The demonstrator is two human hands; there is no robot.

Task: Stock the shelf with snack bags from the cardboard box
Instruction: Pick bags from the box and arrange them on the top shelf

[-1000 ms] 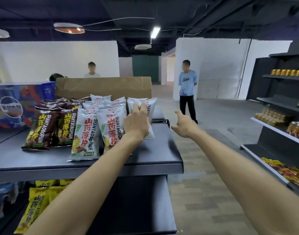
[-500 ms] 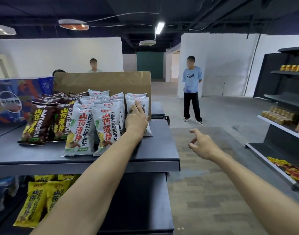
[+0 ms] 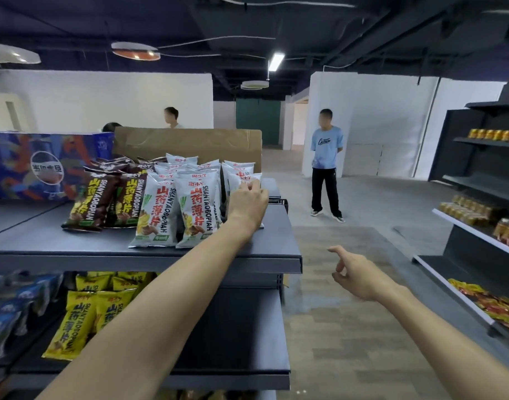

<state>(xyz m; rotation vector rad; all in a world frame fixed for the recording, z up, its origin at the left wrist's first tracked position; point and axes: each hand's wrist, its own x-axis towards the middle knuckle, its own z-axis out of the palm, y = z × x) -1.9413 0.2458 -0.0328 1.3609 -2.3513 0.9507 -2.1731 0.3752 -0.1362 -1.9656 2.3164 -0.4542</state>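
On the dark top shelf [image 3: 143, 249] stand rows of white snack bags [image 3: 172, 209] and, to their left, brown snack bags [image 3: 94, 203]. My left hand [image 3: 247, 200] reaches over the shelf and rests against the rightmost white bag [image 3: 241, 176], fingers curled on its top edge. Behind the bags stands the brown cardboard box [image 3: 190, 142]. My right hand [image 3: 354, 272] hangs in the aisle beyond the shelf's right end, fingers loosely spread, holding nothing.
Yellow snack bags [image 3: 83, 316] and blue packs [image 3: 8, 310] fill the lower shelf. A blue printed carton [image 3: 45, 163] sits at the back left. Another dark shelf unit [image 3: 484, 226] lines the right. A person in a blue shirt [image 3: 325, 163] stands in the aisle; others stand behind the box.
My right hand has dropped lower and drawn back toward me, away from the bags. My left hand stays on the rightmost white bag.
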